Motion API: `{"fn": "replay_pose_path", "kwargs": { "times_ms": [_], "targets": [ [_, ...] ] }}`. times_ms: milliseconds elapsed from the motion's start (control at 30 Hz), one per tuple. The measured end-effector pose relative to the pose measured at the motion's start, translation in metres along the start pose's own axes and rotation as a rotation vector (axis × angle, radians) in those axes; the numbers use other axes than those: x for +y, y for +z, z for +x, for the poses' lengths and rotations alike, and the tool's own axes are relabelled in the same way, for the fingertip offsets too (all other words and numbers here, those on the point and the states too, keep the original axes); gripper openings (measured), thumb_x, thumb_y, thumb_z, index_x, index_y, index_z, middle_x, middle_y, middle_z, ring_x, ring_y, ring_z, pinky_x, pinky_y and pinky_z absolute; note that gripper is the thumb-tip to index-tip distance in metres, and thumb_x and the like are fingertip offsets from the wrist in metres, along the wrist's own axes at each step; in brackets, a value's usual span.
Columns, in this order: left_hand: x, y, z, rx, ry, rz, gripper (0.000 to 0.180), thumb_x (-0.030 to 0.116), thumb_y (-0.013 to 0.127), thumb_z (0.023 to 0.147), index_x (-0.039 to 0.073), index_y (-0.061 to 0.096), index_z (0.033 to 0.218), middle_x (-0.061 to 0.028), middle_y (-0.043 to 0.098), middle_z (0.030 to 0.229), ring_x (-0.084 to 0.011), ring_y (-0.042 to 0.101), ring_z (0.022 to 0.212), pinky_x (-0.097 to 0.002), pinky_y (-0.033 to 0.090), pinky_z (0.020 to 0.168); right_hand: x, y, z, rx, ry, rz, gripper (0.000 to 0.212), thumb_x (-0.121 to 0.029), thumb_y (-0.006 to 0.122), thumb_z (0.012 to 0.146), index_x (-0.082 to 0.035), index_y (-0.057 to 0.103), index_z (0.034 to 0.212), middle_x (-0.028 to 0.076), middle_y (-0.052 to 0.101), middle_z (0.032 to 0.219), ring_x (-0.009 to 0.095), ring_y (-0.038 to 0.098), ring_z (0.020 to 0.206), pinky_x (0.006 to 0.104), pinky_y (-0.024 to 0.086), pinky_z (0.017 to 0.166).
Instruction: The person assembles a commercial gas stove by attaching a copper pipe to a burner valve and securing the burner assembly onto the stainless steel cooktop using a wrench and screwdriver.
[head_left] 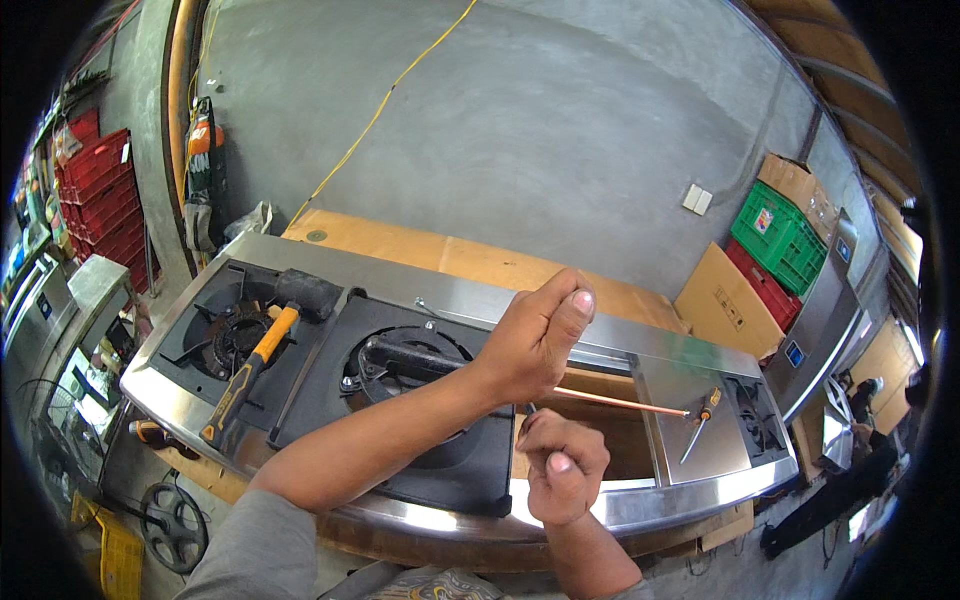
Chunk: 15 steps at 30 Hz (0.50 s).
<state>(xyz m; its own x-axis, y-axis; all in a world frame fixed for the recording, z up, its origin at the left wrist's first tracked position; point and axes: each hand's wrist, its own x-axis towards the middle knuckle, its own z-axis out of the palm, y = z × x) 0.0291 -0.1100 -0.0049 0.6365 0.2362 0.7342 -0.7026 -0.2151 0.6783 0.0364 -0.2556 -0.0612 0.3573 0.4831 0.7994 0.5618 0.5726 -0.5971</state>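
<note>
My left hand (540,340) is closed in a fist, thumb uppermost, above the steel gas stove (690,375). What it grips is hidden. A thin copper tube (625,402) runs rightward from just beneath this fist, across the stove's open bay (625,445). Lower and nearer, my right hand (565,465) is also closed, fingers curled, beside the black burner plate (475,480); a small dark piece shows by its fingers, too little to name. Behind my left forearm sits a black cast burner (400,355). On the steel at right lies a screwdriver (704,412).
A black-headed mallet (262,355) with a yellow handle lies across the left burner (235,335). Cardboard (480,262) lines the back edge beside the grey wall. Red crates (100,195) are stacked at left; a green crate (778,235) and a carton (728,305) stand at right.
</note>
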Motion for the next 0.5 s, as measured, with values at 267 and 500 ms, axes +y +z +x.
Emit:
{"fn": "replay_pose_path", "kwargs": {
  "times_ms": [267,500],
  "targets": [
    [0.001,0.0,0.003,0.043,0.065,-0.035,0.037,0.037,0.04,0.111,0.006,0.05,0.095,0.0029,0.045,0.071,-0.0068,0.041,0.066,-0.0258,0.038,0.06,0.005,-0.003,0.067,0.15,-0.144,-0.118,0.052,-0.017,0.045,0.09,0.008,0.054,0.135,0.014,0.06,0.113,0.019,0.056,0.098,0.0319,0.044,0.089],
    [0.007,-0.002,0.004,0.058,0.078,0.045,0.035,0.035,0.039,0.111,0.004,0.053,0.101,0.0008,0.05,0.072,-0.0068,0.044,0.068,-0.0269,0.04,0.06,0.017,-0.005,0.122,0.213,-0.071,-0.216,0.045,-0.01,0.041,0.096,0.003,0.058,0.137,0.018,0.063,0.122,0.021,0.057,0.108,0.0338,0.045,0.094]
  ]
}}
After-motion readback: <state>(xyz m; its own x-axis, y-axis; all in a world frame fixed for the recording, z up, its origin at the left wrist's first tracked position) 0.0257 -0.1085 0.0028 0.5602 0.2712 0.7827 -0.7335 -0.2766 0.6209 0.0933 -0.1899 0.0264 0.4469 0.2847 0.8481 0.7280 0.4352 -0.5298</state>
